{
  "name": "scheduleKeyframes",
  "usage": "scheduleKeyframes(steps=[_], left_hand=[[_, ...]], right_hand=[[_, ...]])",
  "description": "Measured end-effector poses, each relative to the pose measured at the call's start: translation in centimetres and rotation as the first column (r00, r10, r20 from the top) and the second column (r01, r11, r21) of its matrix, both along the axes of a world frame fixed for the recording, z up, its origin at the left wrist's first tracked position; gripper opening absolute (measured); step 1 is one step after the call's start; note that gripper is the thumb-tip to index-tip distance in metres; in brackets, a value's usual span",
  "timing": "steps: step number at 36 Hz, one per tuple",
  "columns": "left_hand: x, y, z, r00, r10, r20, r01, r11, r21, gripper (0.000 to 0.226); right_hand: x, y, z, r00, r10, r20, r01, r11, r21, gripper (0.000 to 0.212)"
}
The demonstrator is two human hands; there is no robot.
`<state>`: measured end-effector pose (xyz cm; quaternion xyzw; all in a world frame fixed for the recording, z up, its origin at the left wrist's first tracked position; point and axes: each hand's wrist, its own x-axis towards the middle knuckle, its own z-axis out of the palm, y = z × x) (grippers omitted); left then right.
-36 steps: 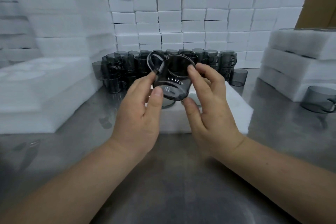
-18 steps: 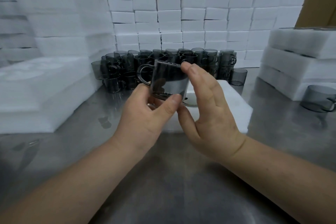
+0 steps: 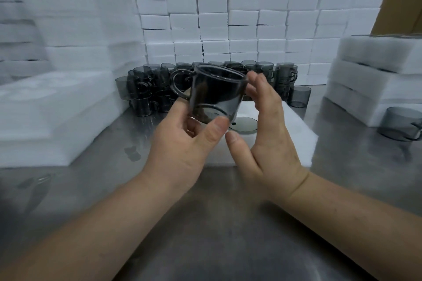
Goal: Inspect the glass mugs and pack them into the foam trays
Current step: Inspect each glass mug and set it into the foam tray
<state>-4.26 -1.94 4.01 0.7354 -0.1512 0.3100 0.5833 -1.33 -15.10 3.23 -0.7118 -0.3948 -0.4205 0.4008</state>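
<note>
We see the left hand (image 3: 180, 150) gripping one smoky glass mug (image 3: 214, 93) round its base, handle pointing left, above one foam tray (image 3: 292, 134) on the steel table (image 3: 217, 223). The right hand (image 3: 269, 125) stands straight-fingered beside the mug. Behind is a cluster of mugs (image 3: 148, 89), too crowded to count. One lone mug (image 3: 399, 124) sits far right.

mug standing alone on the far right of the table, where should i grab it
Take the mug round its body, coming from above on the near side. It stands upright, mouth up; its handle points right, partly cut by the frame edge, and the foam trays sit close behind on its left.
</note>
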Motion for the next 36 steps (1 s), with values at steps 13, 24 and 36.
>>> scheduleKeyframes(steps=[13,24,36], left_hand=[[0.8,0.5,-0.8,0.992,-0.068,0.102,0.064,0.997,0.046,0.083],[1.8,1.3,-1.6,0.99,0.01,0.142,-0.025,0.994,0.107,0.081],[2.1,1.2,-1.5,0.997,0.063,0.053,-0.068,0.992,0.103,0.08]], right_hand=[[-0.2,-0.7,0.1,0.993,0.03,-0.11,-0.046,0.988,-0.147,0.069],[0.1,-0.8,0.0,0.997,0.064,-0.05,-0.07,0.99,-0.123,0.064],[0.1,-0.6,0.1,0.998,0.051,-0.044,-0.054,0.996,-0.069,0.059]])
